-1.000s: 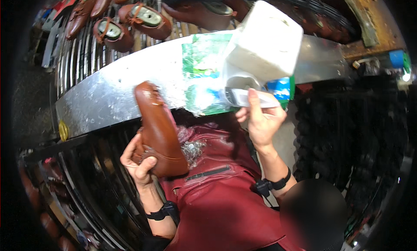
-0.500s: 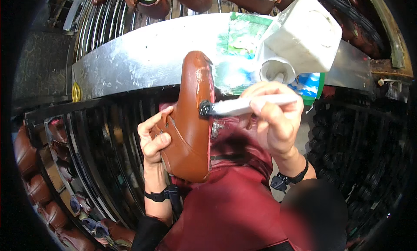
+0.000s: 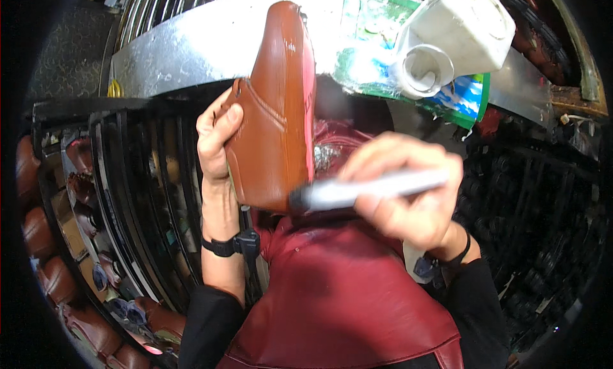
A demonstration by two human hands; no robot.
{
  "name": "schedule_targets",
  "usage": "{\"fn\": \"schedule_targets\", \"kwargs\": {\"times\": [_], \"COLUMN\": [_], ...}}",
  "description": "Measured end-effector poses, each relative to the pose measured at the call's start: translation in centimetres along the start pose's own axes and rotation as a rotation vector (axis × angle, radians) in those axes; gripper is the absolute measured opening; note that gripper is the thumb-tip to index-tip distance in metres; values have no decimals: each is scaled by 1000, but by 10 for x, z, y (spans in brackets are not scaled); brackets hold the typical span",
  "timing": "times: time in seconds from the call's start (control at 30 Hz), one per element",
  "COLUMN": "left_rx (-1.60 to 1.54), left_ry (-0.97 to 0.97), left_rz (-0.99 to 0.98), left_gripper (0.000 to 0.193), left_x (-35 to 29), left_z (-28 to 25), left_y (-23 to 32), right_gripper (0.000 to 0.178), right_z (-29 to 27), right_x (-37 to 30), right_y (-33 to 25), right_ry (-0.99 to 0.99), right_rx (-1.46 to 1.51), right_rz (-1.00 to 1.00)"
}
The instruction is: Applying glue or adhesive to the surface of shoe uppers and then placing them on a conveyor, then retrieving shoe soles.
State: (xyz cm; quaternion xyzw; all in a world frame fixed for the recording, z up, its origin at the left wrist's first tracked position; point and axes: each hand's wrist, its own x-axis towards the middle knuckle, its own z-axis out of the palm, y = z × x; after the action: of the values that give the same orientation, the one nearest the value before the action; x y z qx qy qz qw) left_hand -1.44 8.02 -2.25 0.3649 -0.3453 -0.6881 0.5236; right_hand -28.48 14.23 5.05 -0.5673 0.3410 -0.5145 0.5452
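A brown leather shoe (image 3: 274, 120) stands on end in front of me, toe pointing away and its pinkish underside edge facing right. My left hand (image 3: 214, 139) grips it at the lace opening, thumb on the near side and fingers partly hidden behind. In my right hand (image 3: 415, 219) is a brush (image 3: 338, 195) with a pale handle and a dark head. The brush head meets the lower right edge of the shoe, at the heel. Motion blurs the brush and right hand. A wet-looking shine runs along the shoe's right side.
Ahead is a metal tabletop (image 3: 185, 46) with a white plastic container (image 3: 460, 30), a clear cup (image 3: 426, 72) and a green-and-blue plastic sheet (image 3: 469, 101). Racks with several brown shoes (image 3: 83, 331) stand at left. A dark rack (image 3: 523, 209) is at right. A red apron (image 3: 364, 273) covers my front.
The brush has moved from the shoe's middle right edge down to its heel end. The shoe has shifted farther away, its toe now over the tabletop. My left hand keeps its grip.
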Motion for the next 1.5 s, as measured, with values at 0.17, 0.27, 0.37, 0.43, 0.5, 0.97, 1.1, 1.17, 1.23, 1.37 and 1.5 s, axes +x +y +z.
{"fn": "schedule_targets", "kwargs": {"times": [0.17, 0.27, 0.37, 0.43, 0.5, 0.97, 1.1, 1.17, 1.23, 1.37, 1.5], "left_rx": [-38, -115, -309, -437, -444, -391, -87, 133, 282, 573, 1147], "left_ry": [86, 112, 142, 146, 164, 231, 222, 321, 387, 461, 653], "left_rz": [-8, -60, -145, -183, -38, -116, 129, 256, 309, 422, 354], "left_gripper": [44, 40, 38, 36, 35, 36, 39, 41, 39, 38, 49], "left_x": [0, -1, -5, -6, -7, -6, 2, 13, 32, 129, 277], "left_z": [9, 4, 22, 36, 40, 56, 34, 19, 3, -22, -105], "left_y": [7, 9, 15, 13, 5, 5, 27, 40, 57, 100, 152], "right_gripper": [21, 24, 28, 29, 30, 21, 24, 22, 22, 25, 22], "right_z": [2, 0, -5, -10, -12, -53, 8, 9, 6, -9, -17], "right_x": [-1, 3, 15, 27, 38, 111, 48, 34, 37, 52, 51], "right_y": [-1, -7, -15, -21, -25, 49, 51, 51, 53, 56, 51], "right_ry": [21, -32, -75, -101, -117, 168, 405, 397, 462, 575, 569], "right_rx": [-61, -90, -102, -101, -75, 28, 456, 561, 694, 490, 464], "right_rz": [-11, -93, -159, -223, -228, -66, 116, 264, 341, 180, 125]}}
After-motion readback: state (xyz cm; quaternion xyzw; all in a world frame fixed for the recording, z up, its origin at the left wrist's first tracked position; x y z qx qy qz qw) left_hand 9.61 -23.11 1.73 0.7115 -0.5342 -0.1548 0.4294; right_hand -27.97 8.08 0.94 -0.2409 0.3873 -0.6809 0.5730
